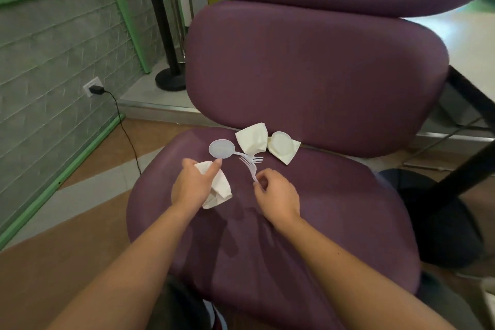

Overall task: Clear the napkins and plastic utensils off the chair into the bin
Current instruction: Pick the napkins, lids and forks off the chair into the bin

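On the purple chair seat [334, 209] my left hand [191, 185] grips a crumpled white napkin [221, 190]. My right hand [276, 194] pinches the handle of a white plastic fork [250, 167], whose tines point up and left. A second fork [255, 159] lies crossed under it. A clear plastic spoon [222, 149] lies just beyond my left fingers. Two more white napkins sit near the backrest, one folded [251, 138], the other [284, 146] with a round imprint. No bin shows in view.
The chair's backrest [316, 69] rises behind the litter. A black pole stand [171, 79] and a plugged-in cable [126, 126] are at the left by the grey wall. A black table leg [466, 169] and dark chair base are at the right.
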Tool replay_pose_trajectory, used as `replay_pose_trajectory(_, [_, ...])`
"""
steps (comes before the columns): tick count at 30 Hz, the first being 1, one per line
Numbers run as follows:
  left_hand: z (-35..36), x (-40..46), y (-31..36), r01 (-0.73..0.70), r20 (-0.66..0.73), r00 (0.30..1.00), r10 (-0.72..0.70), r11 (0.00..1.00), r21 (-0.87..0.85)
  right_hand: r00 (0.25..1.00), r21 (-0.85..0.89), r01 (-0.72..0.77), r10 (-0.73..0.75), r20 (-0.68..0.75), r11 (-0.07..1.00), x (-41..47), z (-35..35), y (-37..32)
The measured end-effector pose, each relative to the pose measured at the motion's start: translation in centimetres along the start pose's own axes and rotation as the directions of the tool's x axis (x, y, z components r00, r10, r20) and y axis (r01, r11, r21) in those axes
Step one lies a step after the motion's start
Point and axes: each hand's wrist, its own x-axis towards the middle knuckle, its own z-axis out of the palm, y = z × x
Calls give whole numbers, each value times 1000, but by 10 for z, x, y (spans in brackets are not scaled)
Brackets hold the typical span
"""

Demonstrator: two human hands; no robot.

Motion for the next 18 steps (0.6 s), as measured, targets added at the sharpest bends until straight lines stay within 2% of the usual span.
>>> replay_pose_trajectory(4, [28,-34,30,-63,106,992,70,995,-73,977,173,-203,212,-38,964,-42,-38,27])
replay_pose_trajectory(9, [74,-84,67,-103,234,961,146,977,-189,924,276,-315,359,-128,908,-82,-88,69])
replay_pose_trajectory(11, [95,-108,86,-93,336,924,181,960,-263,889,319,-357,424,-171,878,-98,-113,89])
replay_pose_trajectory(14, [121,-148,115,-80,509,825,246,942,-326,829,362,-401,502,-248,841,-119,-144,114])
replay_pose_trajectory(18, [157,-200,146,-40,589,752,297,912,-409,741,458,-461,614,-274,760,-150,-176,148])
